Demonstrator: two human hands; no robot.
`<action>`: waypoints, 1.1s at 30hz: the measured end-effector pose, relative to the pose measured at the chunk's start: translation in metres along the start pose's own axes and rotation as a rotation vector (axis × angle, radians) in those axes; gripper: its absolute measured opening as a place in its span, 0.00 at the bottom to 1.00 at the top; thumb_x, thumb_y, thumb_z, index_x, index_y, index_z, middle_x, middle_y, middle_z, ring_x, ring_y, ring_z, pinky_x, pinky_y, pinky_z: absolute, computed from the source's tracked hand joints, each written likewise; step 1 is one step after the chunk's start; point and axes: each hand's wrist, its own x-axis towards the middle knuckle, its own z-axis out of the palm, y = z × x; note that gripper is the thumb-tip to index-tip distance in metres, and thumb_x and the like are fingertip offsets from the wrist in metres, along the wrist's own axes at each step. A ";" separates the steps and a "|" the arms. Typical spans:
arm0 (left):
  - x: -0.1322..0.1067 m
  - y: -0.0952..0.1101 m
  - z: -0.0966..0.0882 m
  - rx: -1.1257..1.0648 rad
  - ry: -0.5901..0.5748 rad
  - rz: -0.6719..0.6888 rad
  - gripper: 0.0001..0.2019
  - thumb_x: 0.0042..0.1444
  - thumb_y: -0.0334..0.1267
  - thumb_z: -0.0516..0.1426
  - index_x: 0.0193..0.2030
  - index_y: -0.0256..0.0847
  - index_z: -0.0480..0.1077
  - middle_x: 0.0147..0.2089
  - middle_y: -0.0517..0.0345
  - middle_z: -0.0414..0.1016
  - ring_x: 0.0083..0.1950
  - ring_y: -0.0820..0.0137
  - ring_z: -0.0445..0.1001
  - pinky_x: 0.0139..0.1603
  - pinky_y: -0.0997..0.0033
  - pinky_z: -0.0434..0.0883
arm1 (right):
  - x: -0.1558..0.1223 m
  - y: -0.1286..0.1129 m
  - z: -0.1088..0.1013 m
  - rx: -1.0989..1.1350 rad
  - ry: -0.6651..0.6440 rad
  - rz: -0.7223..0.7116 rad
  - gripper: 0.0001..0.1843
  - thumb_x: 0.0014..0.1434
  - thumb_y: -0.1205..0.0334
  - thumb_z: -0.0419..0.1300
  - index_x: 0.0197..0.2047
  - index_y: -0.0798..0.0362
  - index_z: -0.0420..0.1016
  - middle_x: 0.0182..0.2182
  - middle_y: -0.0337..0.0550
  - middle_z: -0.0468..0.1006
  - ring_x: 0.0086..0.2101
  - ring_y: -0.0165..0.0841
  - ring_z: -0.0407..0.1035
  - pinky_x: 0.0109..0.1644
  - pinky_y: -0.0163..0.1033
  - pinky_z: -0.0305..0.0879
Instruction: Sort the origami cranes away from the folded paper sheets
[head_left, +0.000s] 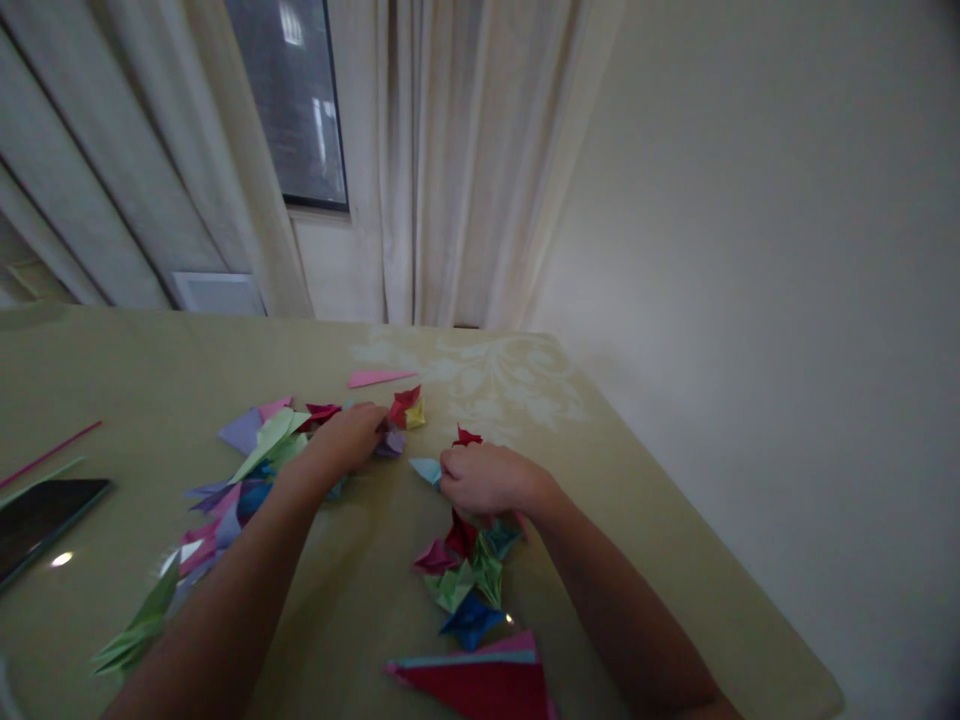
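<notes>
My left hand (354, 436) reaches over the far end of a curved row of folded paper pieces, its fingers curled down. A purple folded paper piece (391, 442) and a red-and-yellow one (406, 407) touch or lie right by its fingertips; what it grips is hidden. To the right, my right hand (484, 478) is closed, with a light blue folded paper piece (426, 470) poking out at its fingertips. Just behind it sits a red folded piece (469, 435). Below its wrist lie a dark red piece (461, 535), green pieces (487, 575) and a blue star-like piece (472, 620).
A pink paper triangle (381, 378) lies farther back. Near the front edge is a red-and-pink folded stack (487, 680). Green pieces (142, 625) end the left row. A phone (45, 520) and a thin pink stick (52, 455) lie far left. A wall (750, 300) borders the table's right.
</notes>
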 end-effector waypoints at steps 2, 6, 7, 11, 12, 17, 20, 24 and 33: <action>0.001 0.001 -0.003 -0.015 0.007 0.004 0.10 0.57 0.28 0.55 0.37 0.41 0.78 0.41 0.46 0.83 0.46 0.58 0.82 0.47 0.64 0.72 | -0.003 0.000 -0.001 0.009 0.010 -0.033 0.18 0.68 0.59 0.54 0.48 0.58 0.83 0.48 0.63 0.86 0.45 0.50 0.82 0.38 0.43 0.69; -0.003 0.007 -0.022 -0.079 0.057 0.043 0.09 0.58 0.32 0.56 0.36 0.42 0.79 0.41 0.49 0.84 0.45 0.58 0.82 0.46 0.65 0.72 | -0.013 0.002 -0.012 0.100 0.238 0.019 0.16 0.72 0.53 0.56 0.46 0.54 0.82 0.41 0.53 0.87 0.39 0.43 0.80 0.36 0.39 0.65; -0.005 0.009 -0.028 -0.118 0.089 0.063 0.10 0.59 0.34 0.56 0.38 0.43 0.80 0.41 0.50 0.85 0.45 0.58 0.81 0.46 0.65 0.72 | -0.016 0.002 -0.015 0.153 0.341 0.043 0.16 0.73 0.52 0.56 0.47 0.53 0.81 0.40 0.50 0.86 0.38 0.41 0.79 0.37 0.38 0.64; -0.012 0.021 -0.047 -0.333 0.174 0.135 0.10 0.59 0.41 0.57 0.37 0.43 0.80 0.36 0.55 0.84 0.39 0.61 0.80 0.43 0.66 0.72 | -0.018 0.000 -0.022 0.343 0.636 0.003 0.13 0.75 0.55 0.56 0.48 0.51 0.80 0.39 0.43 0.85 0.38 0.35 0.77 0.42 0.36 0.65; -0.014 0.024 -0.050 -0.403 0.171 0.156 0.10 0.59 0.42 0.58 0.38 0.43 0.80 0.36 0.55 0.84 0.38 0.62 0.80 0.42 0.66 0.72 | -0.016 0.000 -0.022 0.364 0.665 -0.031 0.12 0.75 0.57 0.57 0.48 0.52 0.80 0.40 0.43 0.85 0.39 0.35 0.77 0.43 0.37 0.65; -0.027 0.035 -0.064 -0.695 0.157 0.297 0.12 0.61 0.47 0.61 0.42 0.42 0.81 0.39 0.56 0.84 0.39 0.65 0.81 0.41 0.69 0.75 | -0.008 0.001 -0.014 0.509 0.742 -0.156 0.18 0.72 0.57 0.63 0.62 0.51 0.74 0.55 0.49 0.81 0.41 0.34 0.78 0.46 0.39 0.71; -0.032 0.041 -0.071 -0.809 0.133 0.370 0.12 0.63 0.47 0.62 0.43 0.42 0.81 0.41 0.55 0.85 0.42 0.65 0.81 0.44 0.68 0.76 | -0.005 0.003 -0.012 0.601 0.756 -0.224 0.23 0.70 0.58 0.64 0.66 0.47 0.71 0.57 0.48 0.80 0.40 0.34 0.78 0.46 0.40 0.75; -0.034 0.047 -0.073 -0.899 0.155 0.398 0.11 0.64 0.45 0.63 0.45 0.40 0.80 0.43 0.52 0.84 0.45 0.64 0.82 0.48 0.65 0.78 | -0.005 0.003 -0.012 0.660 0.790 -0.273 0.20 0.69 0.61 0.64 0.63 0.46 0.73 0.55 0.46 0.80 0.41 0.33 0.78 0.44 0.39 0.77; -0.034 0.051 -0.073 -1.000 0.151 0.428 0.10 0.64 0.44 0.63 0.46 0.40 0.79 0.44 0.53 0.83 0.46 0.65 0.82 0.48 0.65 0.79 | -0.004 0.001 -0.014 0.699 0.744 -0.291 0.16 0.65 0.71 0.61 0.54 0.49 0.76 0.40 0.39 0.84 0.39 0.32 0.80 0.43 0.36 0.76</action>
